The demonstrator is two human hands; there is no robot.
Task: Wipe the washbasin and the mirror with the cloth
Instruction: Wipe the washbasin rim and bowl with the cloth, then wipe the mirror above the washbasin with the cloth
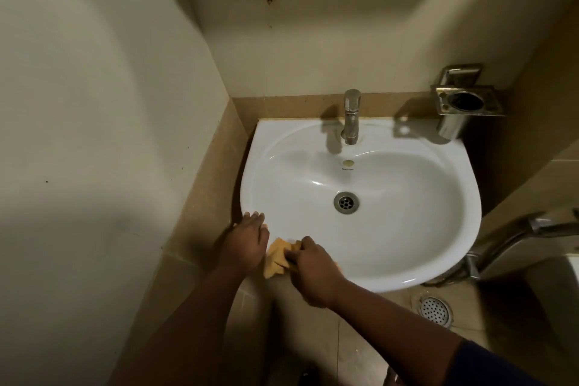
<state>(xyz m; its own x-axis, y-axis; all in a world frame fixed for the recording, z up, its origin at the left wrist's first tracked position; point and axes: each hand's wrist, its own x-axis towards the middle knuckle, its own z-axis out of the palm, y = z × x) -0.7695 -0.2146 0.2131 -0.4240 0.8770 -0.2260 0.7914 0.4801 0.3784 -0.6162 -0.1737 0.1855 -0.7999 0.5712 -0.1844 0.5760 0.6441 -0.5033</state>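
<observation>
Two hands, left (247, 240) flat, right (308, 266) gripping cloth (277, 258), at washbasin (407, 260) rim, tap (351, 116) beyond.

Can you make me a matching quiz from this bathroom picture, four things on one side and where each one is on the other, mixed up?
Things:
1. cloth
2. tap
3. metal holder
4. floor drain

Places:
A. on the wall, right of the washbasin
B. at the basin's back rim
C. on the tiles below the basin's right side
D. at the basin's front left rim, between both hands

Pairs: 1-D, 2-B, 3-A, 4-C
</observation>
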